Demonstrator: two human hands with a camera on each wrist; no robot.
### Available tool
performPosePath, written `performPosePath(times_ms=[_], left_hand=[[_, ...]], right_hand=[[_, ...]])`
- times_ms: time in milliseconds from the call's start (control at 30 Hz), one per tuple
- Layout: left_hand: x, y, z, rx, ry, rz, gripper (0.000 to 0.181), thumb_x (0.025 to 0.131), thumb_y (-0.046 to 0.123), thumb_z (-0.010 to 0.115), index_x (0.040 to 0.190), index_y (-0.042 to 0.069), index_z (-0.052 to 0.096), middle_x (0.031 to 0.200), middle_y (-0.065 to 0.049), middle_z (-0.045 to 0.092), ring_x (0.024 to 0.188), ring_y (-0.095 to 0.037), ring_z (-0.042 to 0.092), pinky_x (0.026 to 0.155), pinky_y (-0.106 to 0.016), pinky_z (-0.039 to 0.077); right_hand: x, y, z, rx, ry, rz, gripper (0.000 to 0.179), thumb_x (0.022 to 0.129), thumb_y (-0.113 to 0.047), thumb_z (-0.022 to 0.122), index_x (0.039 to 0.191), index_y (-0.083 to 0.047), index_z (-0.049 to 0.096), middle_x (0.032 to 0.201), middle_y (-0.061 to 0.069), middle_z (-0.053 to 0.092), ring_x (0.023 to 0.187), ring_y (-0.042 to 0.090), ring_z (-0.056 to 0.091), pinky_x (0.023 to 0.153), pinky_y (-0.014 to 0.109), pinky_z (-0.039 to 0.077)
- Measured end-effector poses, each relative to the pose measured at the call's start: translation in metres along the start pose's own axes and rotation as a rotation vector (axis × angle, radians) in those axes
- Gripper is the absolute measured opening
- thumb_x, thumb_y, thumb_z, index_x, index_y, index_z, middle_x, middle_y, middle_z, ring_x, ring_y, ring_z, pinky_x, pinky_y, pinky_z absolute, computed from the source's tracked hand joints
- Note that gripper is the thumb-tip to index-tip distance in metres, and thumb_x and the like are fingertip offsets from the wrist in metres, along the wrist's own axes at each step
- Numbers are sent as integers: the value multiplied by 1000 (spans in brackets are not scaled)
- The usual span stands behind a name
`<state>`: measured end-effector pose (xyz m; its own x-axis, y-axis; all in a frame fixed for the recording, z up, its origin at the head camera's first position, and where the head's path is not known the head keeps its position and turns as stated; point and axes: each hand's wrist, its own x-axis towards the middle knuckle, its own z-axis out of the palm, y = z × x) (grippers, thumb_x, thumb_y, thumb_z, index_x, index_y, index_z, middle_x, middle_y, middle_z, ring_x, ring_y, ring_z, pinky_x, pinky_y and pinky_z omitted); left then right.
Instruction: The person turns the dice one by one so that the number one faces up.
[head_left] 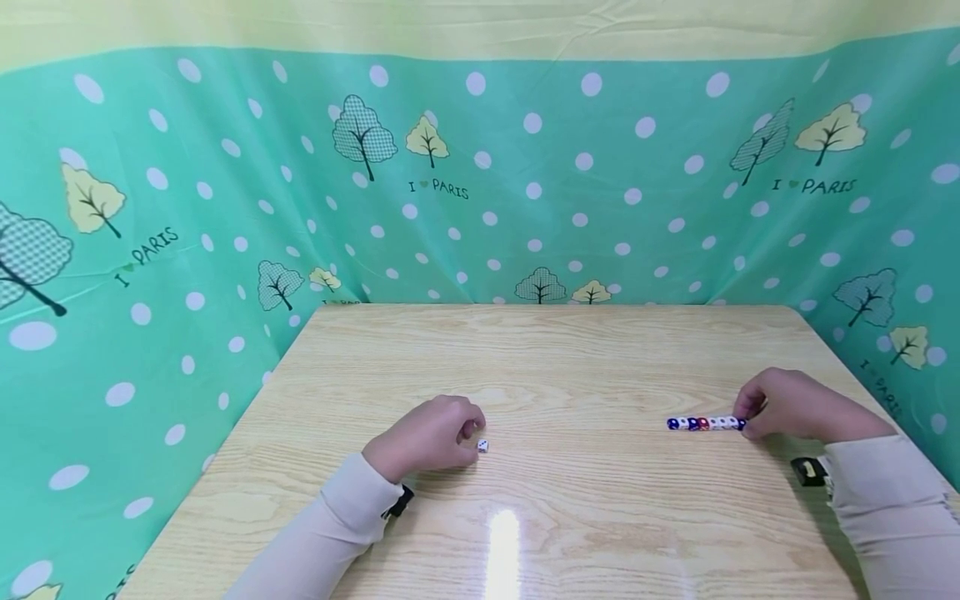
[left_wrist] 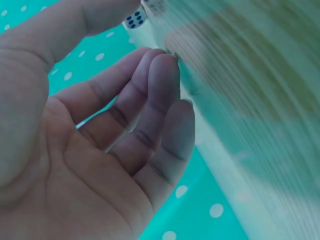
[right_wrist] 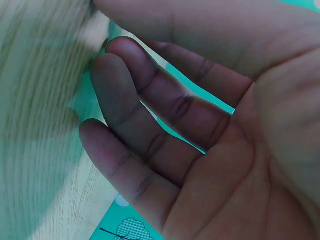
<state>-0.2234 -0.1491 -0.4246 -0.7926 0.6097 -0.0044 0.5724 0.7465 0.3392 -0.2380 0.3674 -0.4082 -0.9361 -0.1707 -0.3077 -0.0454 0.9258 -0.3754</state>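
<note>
A short row of dice in blue, white and red lies on the wooden table. My right hand is at the row's right end, with thumb and index finger pinching the blue end die. In the right wrist view this die is hidden and the other fingers curve loosely. Farther left, a single white die with dark pips sits just off the tips of my left hand. Thumb and index finger stand apart there. The left wrist view shows the white die beside the thumb tip; contact cannot be made out.
The light wooden table carries a bright light reflection near its front. A green polka-dot cloth with printed trees surrounds its back and sides. Dark straps sit at both wrists.
</note>
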Motion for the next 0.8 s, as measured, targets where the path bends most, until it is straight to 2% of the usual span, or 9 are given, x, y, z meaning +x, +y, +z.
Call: performPosePath(times_ms=[200, 367, 567, 800], left_hand=[[2, 0, 1, -24, -4, 20, 8, 84, 15, 77, 88, 14, 70, 75, 0, 59, 72, -8, 46, 64, -24, 39], [4, 2, 6, -36, 4, 75, 8, 84, 10, 74, 81, 15, 68, 71, 1, 55, 71, -7, 43, 64, -22, 37], [4, 5, 8, -26, 31, 115, 10, 86, 7, 74, 87, 17, 73, 81, 3, 65, 75, -7, 51, 68, -21, 46], [6, 5, 8, -26, 40, 121, 12, 86, 5, 74, 84, 17, 74, 78, 9, 63, 74, -11, 58, 66, -20, 47]], right_hand=[[1, 2, 1, 1, -2, 3, 16, 78, -6, 86, 88, -12, 74, 86, 2, 66, 79, 21, 56, 71, 36, 48], [1, 2, 0, 3, -6, 6, 16, 78, -6, 86, 88, -12, 74, 87, 3, 66, 80, 22, 56, 71, 36, 48], [1, 1, 0, 2, -8, 3, 16, 78, -6, 86, 88, -12, 74, 86, 2, 66, 79, 21, 56, 71, 36, 48], [0, 1, 0, 5, -12, -4, 16, 79, -7, 86, 89, -12, 74, 86, 2, 66, 79, 21, 56, 70, 36, 48]])
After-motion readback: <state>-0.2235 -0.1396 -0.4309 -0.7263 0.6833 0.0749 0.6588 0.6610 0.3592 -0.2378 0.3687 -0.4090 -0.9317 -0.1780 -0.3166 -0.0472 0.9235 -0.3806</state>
